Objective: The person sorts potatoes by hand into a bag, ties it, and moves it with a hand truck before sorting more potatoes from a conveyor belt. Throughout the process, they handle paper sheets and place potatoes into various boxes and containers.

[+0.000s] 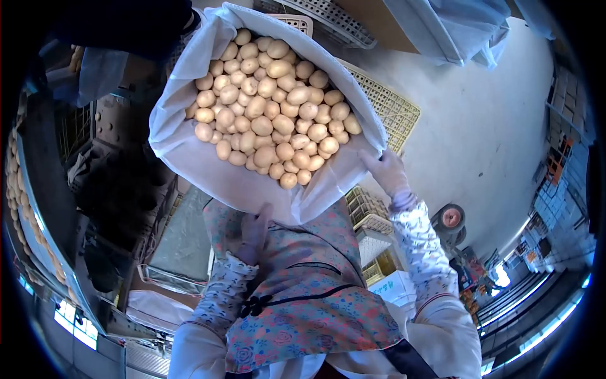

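Observation:
A white cloth-like bag [252, 192] stands wide open in front of me, filled with many pale yellow potatoes [265, 107]. My right hand [387, 172], in a light glove, pinches the bag's rim at its right corner. At the near edge of the bag, my left hand [255, 232] is closed on the rim, its fingertips partly hidden by the cloth. Below the bag is my flowered apron [309, 303].
Yellow plastic crates [391, 107] lie beyond the bag's right side, with more crates [367, 208] near my right forearm. A wheel [451, 217] is at the right. Potatoes line a machine [38, 215] at the far left. Dark clothing of another person [126, 25] shows at the top left.

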A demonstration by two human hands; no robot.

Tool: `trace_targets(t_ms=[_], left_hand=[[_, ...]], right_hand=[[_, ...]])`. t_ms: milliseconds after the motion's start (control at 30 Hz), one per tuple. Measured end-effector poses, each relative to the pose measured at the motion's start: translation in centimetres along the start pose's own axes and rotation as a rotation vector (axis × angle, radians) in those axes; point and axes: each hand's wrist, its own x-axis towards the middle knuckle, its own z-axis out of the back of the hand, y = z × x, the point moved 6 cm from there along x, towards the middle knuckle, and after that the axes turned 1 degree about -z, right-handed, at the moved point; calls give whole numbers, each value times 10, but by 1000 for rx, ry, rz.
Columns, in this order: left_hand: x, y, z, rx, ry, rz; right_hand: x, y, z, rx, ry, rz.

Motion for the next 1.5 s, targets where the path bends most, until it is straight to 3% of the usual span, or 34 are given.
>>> trace_targets(t_ms=[67, 200, 267, 400, 500, 567, 600, 633, 700, 767, 833, 867, 1033, 1500], left_hand=[[4, 17, -24, -216, 10, 21], [-3, 21, -65, -505, -6, 28], [6, 27, -71, -584, -48, -7], [-3, 11, -62, -114, -49, 40], [-4, 0, -44, -228, 107, 75], [-41, -39, -29, -386, 220, 92], [-55, -68, -22, -517, 177, 38], [-39, -75, -1, -421, 578, -42], [-34, -57, 20, -371, 747, -25], [-35, -32, 4, -461, 275, 69], [-18, -54, -24, 174, 88, -550], [-16, -49, -50, -62, 242, 35], [-3, -35, -70, -76, 232, 63], [1, -10, -77, -161, 218, 105]], right_hand=[[34, -45, -17, 28, 117, -103], [21, -46, -29, 337, 333, -308], [27, -52, -39, 406, 376, -281], [30, -31, -38, 304, 351, -288], [34, -3, -44, 322, 312, -219], [12, 35, -21, 273, 335, -252], [-8, 64, 0, 302, 345, -206], [-28, 99, 16, 337, 368, -168], [-51, 130, 26, 388, 379, -142], [-32, 77, 2, 376, 312, -165], [8, 19, 1, 387, 205, -227], [15, 19, 1, 381, 195, -212], [49, 7, -7, 318, 223, -211], [47, -19, -16, 435, 212, -157]])
